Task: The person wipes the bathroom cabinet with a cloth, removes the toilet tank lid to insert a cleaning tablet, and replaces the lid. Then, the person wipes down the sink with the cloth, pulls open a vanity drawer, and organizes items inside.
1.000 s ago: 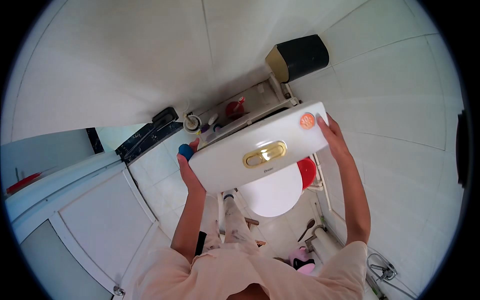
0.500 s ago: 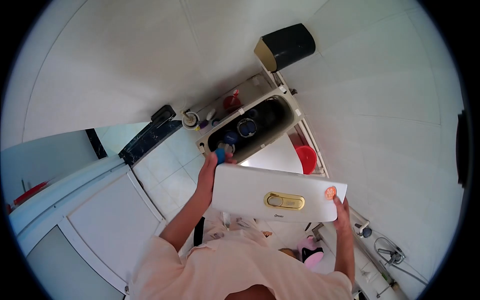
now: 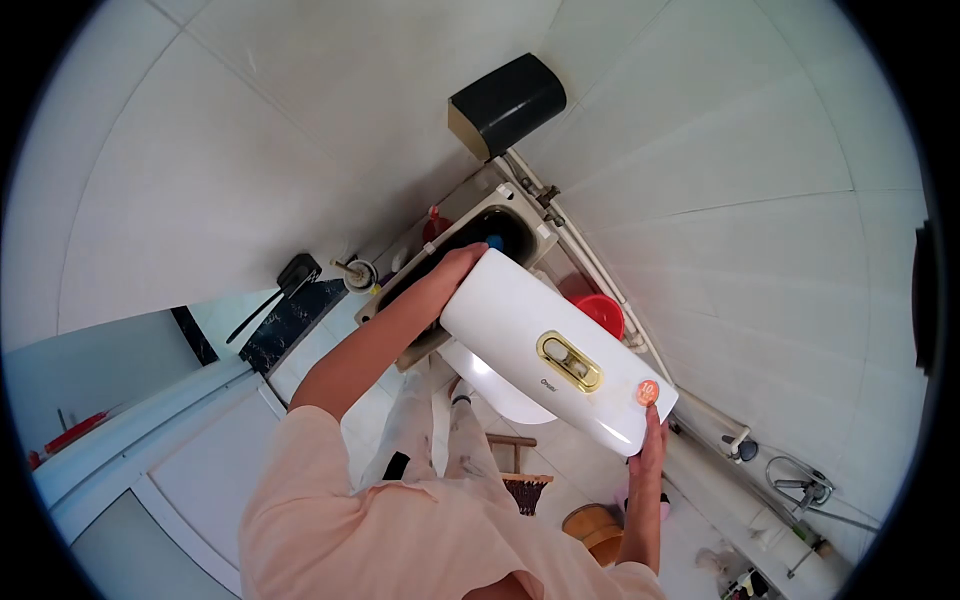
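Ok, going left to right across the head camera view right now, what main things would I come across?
White door, brush pot, left hand, white lid, right hand, wall tap.

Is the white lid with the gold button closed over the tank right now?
No, the left hand and right hand hold the white lid, and the tank shows its dark inside.

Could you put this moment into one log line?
left hand: holds white lid at one end | right hand: holds other end, near orange sticker | tank: open
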`<control>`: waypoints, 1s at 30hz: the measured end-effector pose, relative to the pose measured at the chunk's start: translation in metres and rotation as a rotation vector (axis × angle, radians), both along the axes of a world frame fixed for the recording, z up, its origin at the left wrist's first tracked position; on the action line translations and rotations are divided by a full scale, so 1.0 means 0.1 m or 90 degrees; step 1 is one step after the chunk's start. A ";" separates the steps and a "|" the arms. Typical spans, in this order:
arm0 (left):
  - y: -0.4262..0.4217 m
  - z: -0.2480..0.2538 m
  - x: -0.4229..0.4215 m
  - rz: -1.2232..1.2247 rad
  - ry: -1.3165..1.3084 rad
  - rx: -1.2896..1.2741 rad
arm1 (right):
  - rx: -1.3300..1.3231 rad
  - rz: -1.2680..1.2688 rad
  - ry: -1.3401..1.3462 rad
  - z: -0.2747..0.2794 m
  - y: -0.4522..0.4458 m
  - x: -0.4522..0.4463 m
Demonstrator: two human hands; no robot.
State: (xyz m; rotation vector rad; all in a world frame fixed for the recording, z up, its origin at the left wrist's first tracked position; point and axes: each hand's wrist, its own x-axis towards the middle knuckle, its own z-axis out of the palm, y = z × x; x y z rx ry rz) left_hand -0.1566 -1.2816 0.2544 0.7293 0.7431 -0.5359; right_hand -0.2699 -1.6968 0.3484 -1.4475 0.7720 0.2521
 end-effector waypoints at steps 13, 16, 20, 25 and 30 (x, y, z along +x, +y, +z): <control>-0.16 0.23 -1.18 0.194 -0.134 -0.018 | -0.095 0.168 0.001 0.33 -0.18 0.54; -0.20 0.49 -1.64 0.289 -0.098 0.038 | -0.104 0.363 -0.022 0.43 0.13 1.02; -0.19 0.56 -1.96 0.413 -0.162 0.113 | -0.151 0.580 -0.109 0.43 0.75 1.64; -0.02 0.44 -1.87 0.588 -0.182 0.263 | -0.141 0.715 -0.113 0.33 1.63 2.25; 0.20 0.43 -1.66 0.653 -0.183 0.265 | -0.148 0.754 -0.120 -0.06 2.15 2.67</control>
